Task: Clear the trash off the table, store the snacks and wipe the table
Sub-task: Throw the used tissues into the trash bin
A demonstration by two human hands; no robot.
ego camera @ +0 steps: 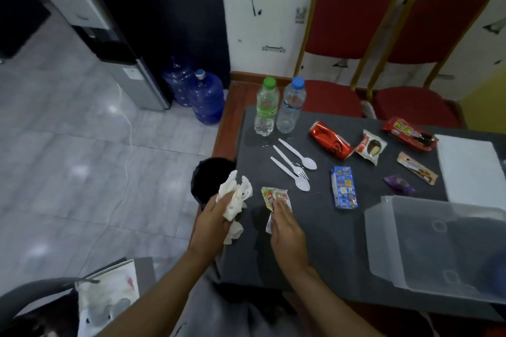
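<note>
While the left hand (216, 216) squeezes the tissue (236, 200), the right hand (286, 224), pressing flat on the wrapper (273, 195) near the table's (315, 254) left edge, should pinch it tight.

Bare strip of table (315, 254) along the near edge, between the hands and the clear plastic bin (438, 249): open for passage. Left hand (213, 219), full of crumpled tissue (235, 200), sits at the left table edge just beside the black trash bin (210, 180). Right hand (287, 230) lies flat on a small wrapper (273, 197).

Beyond the hands: three white plastic utensils (294, 164) in a cluster, blue drink carton (343, 187) to their right, a bare gap between. Two bottles (279, 107) stand upright at the far left corner. Crushed red can (330, 143) and snack packs (410, 133) crowd the far right. Clear plastic bin blocks the near right.
</note>
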